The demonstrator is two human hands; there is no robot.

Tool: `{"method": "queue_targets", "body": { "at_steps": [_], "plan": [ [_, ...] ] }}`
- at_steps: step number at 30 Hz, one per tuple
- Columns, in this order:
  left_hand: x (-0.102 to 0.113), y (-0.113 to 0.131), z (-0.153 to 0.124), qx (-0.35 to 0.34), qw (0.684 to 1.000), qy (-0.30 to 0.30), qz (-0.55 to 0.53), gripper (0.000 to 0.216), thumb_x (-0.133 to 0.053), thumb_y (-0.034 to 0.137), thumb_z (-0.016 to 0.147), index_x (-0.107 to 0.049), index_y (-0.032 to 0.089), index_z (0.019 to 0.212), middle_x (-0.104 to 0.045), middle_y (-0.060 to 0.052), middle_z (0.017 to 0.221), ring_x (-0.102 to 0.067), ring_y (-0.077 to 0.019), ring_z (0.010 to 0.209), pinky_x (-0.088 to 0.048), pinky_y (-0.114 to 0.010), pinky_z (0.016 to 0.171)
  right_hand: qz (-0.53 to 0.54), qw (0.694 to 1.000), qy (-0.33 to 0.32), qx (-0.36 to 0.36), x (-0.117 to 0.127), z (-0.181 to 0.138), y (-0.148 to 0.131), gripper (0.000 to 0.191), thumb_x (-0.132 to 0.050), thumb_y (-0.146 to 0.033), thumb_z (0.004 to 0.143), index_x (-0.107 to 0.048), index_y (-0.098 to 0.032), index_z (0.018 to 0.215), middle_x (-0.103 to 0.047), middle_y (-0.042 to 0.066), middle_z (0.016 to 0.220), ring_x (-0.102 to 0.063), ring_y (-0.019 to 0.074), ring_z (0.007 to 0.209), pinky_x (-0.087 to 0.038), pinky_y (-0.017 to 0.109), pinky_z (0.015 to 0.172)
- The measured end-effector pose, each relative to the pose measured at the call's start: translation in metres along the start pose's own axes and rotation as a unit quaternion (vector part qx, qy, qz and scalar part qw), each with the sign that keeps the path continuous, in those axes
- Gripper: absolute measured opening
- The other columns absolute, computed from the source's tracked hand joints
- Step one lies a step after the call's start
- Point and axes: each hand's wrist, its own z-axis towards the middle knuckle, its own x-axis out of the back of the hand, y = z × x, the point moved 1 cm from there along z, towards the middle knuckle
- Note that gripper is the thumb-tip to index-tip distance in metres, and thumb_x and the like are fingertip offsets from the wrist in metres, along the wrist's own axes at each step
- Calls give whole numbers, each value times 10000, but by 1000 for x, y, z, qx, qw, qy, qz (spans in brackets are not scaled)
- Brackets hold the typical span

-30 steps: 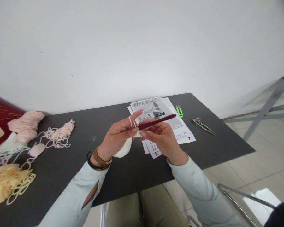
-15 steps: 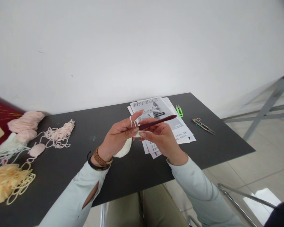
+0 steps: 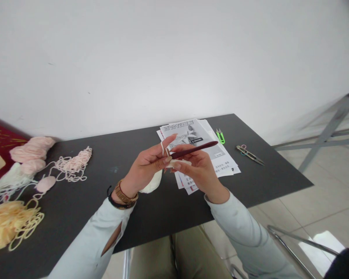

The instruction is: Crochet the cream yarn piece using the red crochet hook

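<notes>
Over the middle of the table my two hands meet at a small white crochet piece (image 3: 186, 162). My left hand (image 3: 147, 166) pinches its left end, and white yarn (image 3: 163, 149) loops round the raised index finger. In my right hand (image 3: 202, 166) lies a dark red crochet hook (image 3: 194, 149), its handle pointing right and its tip hidden at the left fingertips. The right thumb presses near the white piece. Behind my left hand a white ball of yarn (image 3: 152, 183) rests on the table, partly covered.
Printed sheets (image 3: 227, 164) lie beyond my hands on the dark table (image 3: 110, 155). Right of them are green thread snips (image 3: 220, 136) and metal snips (image 3: 250, 155). Pink yarn (image 3: 72, 164) and yellow yarn (image 3: 11, 224) lie at left by a red bag (image 3: 0, 151).
More of the white crochet piece shows above the right thumb now. Both hands and the hook have barely shifted.
</notes>
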Motion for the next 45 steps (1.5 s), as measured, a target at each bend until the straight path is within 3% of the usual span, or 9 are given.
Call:
{"method": "queue_targets", "body": {
  "at_steps": [5, 8, 12, 17, 20, 24, 30, 37, 45],
  "plan": [
    [4, -1, -1, -2, 996, -28, 82, 637, -704, 197, 809, -502, 335, 1398, -675, -26, 951, -600, -152, 798, -506, -291, 745, -3, 998, 44, 37, 0, 1, 1, 128, -717, -348, 812, -723, -237, 876, -699, -13, 807, -663, 105, 674, -599, 224, 578],
    [3, 2, -1, -10, 995, -46, 88, 705, -717, 161, 788, -464, 338, 1422, -641, 3, 868, -599, -149, 812, -506, -309, 803, 28, 998, 52, 32, 1, 1, 4, 110, -716, -340, 814, -725, -242, 864, -708, -18, 816, -668, 107, 676, -601, 222, 565],
    [0, 6, -2, -13, 997, -40, 62, 668, -711, 123, 781, -514, 307, 1392, -669, -6, 856, -591, -130, 781, -482, -260, 765, 43, 997, 67, 14, 3, 0, 6, 142, -722, -368, 801, -721, -238, 858, -700, -19, 778, -658, 120, 643, -597, 255, 558],
    [-1, 2, -3, -10, 999, 13, 30, 647, -758, 108, 710, -604, 267, 1318, -709, -41, 905, -603, -163, 812, -458, -285, 775, 37, 993, 99, 57, 3, 1, 2, 71, -778, -295, 753, -739, -240, 773, -685, -21, 773, -629, 110, 721, -545, 235, 674],
    [-4, 0, -2, -11, 1000, 26, -4, 630, -749, 82, 692, -636, 285, 1278, -710, -36, 915, -601, -147, 803, -458, -273, 766, 87, 990, 108, 17, 2, 2, 3, 107, -808, -309, 715, -748, -240, 770, -705, -27, 754, -632, 99, 678, -531, 225, 657],
    [-10, 2, 0, -10, 993, 51, -106, 620, -699, 42, 658, -674, 307, 1218, -682, 0, 743, -620, -147, 779, -480, -263, 739, 116, 988, 97, -19, 2, 3, 5, 114, -754, -337, 772, -760, -225, 791, -729, -14, 758, -656, 94, 662, -530, 197, 596],
    [-16, 6, 0, 51, 973, 71, -213, 632, -636, -3, 580, -708, 275, 1143, -632, 43, 624, -656, -126, 704, -507, -239, 714, 127, 988, 89, -23, 3, 3, 6, 122, -801, -310, 715, -758, -238, 804, -750, -13, 809, -677, 110, 656, -575, 230, 600],
    [-15, 4, 1, 77, 964, 97, -235, 610, -598, -5, 548, -729, 252, 1086, -613, 41, 586, -683, -147, 700, -506, -267, 715, 120, 989, 80, -28, 4, 5, 5, 136, -806, -322, 706, -761, -243, 807, -748, -13, 774, -675, 111, 594, -576, 235, 562],
    [-14, 1, 2, 70, 972, 98, -200, 614, -569, -12, 498, -748, 198, 1047, -621, 26, 557, -603, -126, 628, -449, -250, 640, 91, 993, 75, -15, 4, 3, 6, 134, -798, -313, 721, -758, -241, 826, -765, -1, 786, -701, 127, 633, -583, 234, 577]
  ]
}}
